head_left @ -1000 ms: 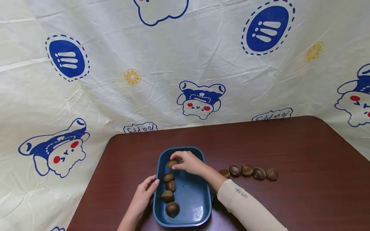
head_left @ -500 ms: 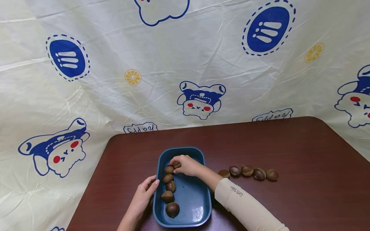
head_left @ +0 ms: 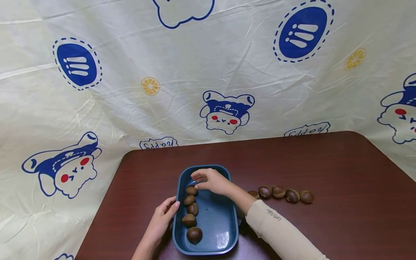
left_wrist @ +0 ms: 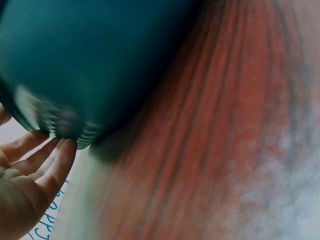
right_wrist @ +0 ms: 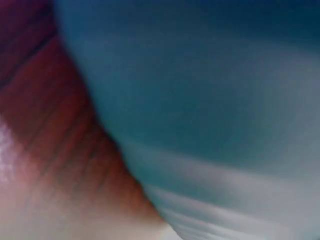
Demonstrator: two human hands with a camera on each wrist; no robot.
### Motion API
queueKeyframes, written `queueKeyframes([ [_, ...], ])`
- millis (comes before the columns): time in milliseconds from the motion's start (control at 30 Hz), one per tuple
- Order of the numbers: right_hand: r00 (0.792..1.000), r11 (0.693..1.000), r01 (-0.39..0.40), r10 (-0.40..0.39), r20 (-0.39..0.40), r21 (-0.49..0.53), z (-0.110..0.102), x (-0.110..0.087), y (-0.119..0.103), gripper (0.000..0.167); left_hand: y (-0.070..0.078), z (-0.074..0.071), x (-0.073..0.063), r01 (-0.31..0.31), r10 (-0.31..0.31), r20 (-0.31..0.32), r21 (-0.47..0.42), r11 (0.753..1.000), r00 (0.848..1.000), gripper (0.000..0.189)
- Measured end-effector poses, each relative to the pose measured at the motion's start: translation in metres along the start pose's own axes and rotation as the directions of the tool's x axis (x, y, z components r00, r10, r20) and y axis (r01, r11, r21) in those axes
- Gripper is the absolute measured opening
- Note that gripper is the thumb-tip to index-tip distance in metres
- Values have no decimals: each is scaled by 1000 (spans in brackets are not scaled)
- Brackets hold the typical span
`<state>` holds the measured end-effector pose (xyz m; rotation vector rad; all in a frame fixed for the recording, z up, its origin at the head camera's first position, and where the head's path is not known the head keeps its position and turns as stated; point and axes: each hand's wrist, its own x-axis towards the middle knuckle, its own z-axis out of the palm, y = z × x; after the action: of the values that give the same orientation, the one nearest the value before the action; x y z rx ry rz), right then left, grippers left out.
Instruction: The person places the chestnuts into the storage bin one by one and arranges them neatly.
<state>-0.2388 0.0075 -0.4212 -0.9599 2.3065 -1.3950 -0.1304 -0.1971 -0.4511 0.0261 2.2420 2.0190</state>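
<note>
from my end i see a glossy blue tray (head_left: pixel 214 224), round-cornered and upright, its wall touched by the left hand (head_left: pixel 162 215). inside, five brown chestnuts (head_left: pixel 189 220) form a close column on the side nearer that hand; the farthest sits just beside the right hand (head_left: pixel 211 180), the nearest looks biggest and darkest. more chestnuts (head_left: pixel 278 191), shiny and dark, lie in a row outside, right of the right hand, one partly hidden from me.
</note>
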Motion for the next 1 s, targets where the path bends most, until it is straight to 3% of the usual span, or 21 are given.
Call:
queueKeyframes([
  [300, 994, 985, 98, -92, -51, 145, -23, -21, -9, 39, 1, 0, 2, 29, -29, 9, -5, 1000, 1000, 44],
  [633, 987, 994, 70, -57, -152, 83, -62, -69, -7, 41, 1, 1, 2, 30, -30, 11, -8, 1000, 999, 45],
  [1000, 952, 1000, -4, 5, -307, 4, -101, -146, 11, 37, 1, 1, 1, 34, -34, 21, -47, 998, 999, 44],
])
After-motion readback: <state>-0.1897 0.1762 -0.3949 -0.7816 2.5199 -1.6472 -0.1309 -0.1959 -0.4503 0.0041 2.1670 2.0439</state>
